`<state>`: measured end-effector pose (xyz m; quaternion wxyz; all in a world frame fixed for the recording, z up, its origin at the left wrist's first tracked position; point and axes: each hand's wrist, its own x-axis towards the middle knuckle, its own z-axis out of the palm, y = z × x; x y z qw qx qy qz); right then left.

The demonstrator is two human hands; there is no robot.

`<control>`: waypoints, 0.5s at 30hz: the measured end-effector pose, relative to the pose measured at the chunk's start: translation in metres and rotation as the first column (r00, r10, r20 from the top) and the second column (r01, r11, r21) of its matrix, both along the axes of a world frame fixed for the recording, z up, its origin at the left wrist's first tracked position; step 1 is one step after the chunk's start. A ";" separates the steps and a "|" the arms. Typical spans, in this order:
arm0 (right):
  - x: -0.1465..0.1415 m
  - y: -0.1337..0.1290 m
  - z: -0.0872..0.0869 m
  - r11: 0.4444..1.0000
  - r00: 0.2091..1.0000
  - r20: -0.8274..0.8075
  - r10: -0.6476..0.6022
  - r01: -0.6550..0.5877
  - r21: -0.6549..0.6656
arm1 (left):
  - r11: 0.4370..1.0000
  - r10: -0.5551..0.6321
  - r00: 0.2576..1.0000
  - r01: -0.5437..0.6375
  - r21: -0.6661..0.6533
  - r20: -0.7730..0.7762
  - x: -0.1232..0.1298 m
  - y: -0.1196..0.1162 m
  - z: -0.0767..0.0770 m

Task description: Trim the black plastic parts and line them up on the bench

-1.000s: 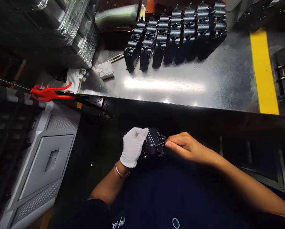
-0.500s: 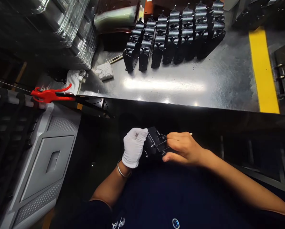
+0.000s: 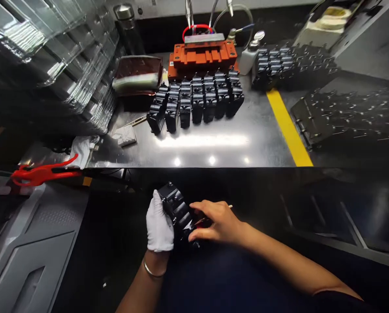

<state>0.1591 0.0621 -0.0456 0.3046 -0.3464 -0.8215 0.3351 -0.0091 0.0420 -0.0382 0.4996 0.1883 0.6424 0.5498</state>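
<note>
Glove (image 3: 159,226) on the left hand, fingers closed round the near side of the black part (image 3: 179,208), and that part hangs in the air just short of the bench (image 3: 214,148)! Take it as the middle of the clock: glove at eight, bare right hand (image 3: 215,221) at three. That right hand is curled, thumb and forefinger parted at the part's end, a pale tip (image 3: 230,206) poking past the knuckles; whether they pinch the part, I can't tell.

The danger, I'd say, is a slip: smooth cloth on a slick black surface, and a push from three could twist the part loose and send it down past the bench edge. Bare fingertips might smudge it, too.

Up at twelve, a row of similar parts (image 3: 197,102) stands close together; one careless bump there could topple neighbours. Behind them sits an orange block (image 3: 204,54). Yellow tape (image 3: 288,126) runs at two, with more dark parts (image 3: 350,113) beyond. Between nine and ten, a red air gun (image 3: 44,170) could snag a left sleeve. Wrapped trays (image 3: 60,65) tower at eleven, walling off that side; the bench edge itself bars the straight path to twelve.
</note>
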 end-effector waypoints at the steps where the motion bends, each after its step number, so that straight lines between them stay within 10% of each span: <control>1: -0.001 0.000 -0.001 0.996 1.000 -0.003 -0.021 0.020 -0.087 | 0.999 0.003 1.000 -0.004 0.042 0.022 0.003 0.002 0.002; 6: 0.048 0.035 0.027 0.857 0.917 -0.072 -0.393 0.337 -0.390 | 0.977 -0.165 0.967 0.133 0.167 0.194 0.024 0.006 0.015; 11: 0.137 0.139 0.074 0.472 0.473 0.072 -0.878 0.881 -0.031 | 0.961 -0.270 0.940 0.277 -0.003 0.209 0.019 0.005 0.006; 15: 0.160 0.222 0.095 0.502 0.388 0.502 -0.773 0.858 0.109 | 0.981 -0.152 0.972 0.171 -0.096 0.177 0.013 0.001 -0.010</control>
